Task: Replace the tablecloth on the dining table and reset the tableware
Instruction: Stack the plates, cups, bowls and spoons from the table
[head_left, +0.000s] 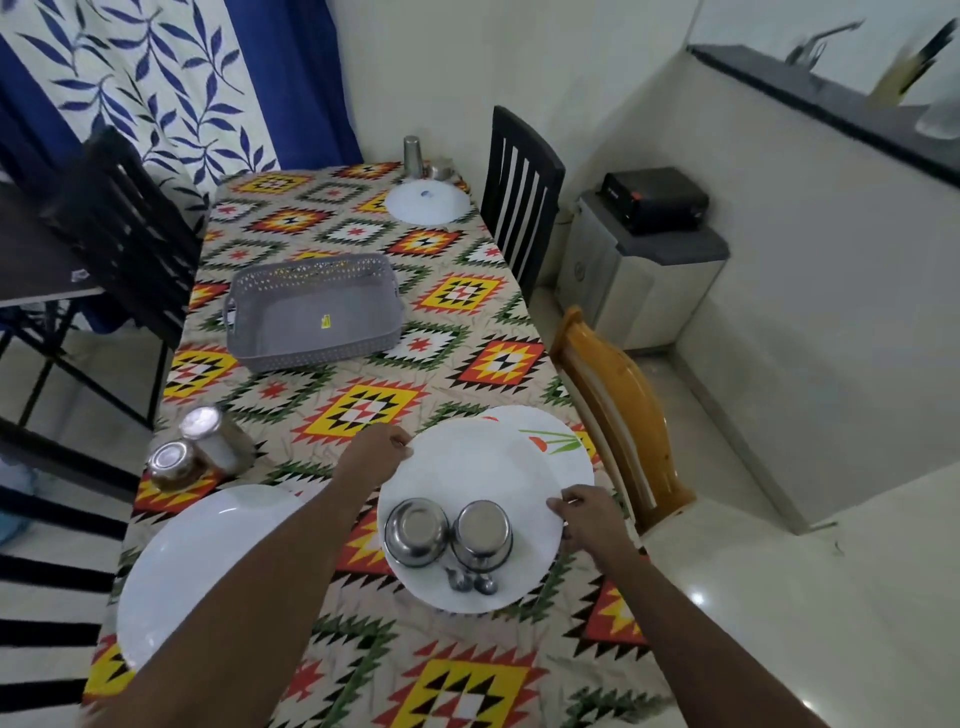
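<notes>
A patterned tablecloth (363, 312) in yellow, red, black and green covers the dining table. My left hand (375, 451) grips the far left rim of a white plate (483, 467), and my right hand (584, 512) grips its right rim. On that plate stand two upturned steel bowls (416, 530) (483, 532) with two spoons (470, 582) in front of them. The plate overlaps a second white plate with an orange flower print (558, 441). Another white plate (192, 561) lies at the near left, partly hidden by my left forearm.
An empty grey plastic basket (314, 312) sits mid-table. Two lidded jars (200, 452) stand at the left edge. At the far end are an upturned white plate (427, 201) and steel tumblers (413, 155). Chairs stand at the right (618, 415) (519, 182) and left (119, 223).
</notes>
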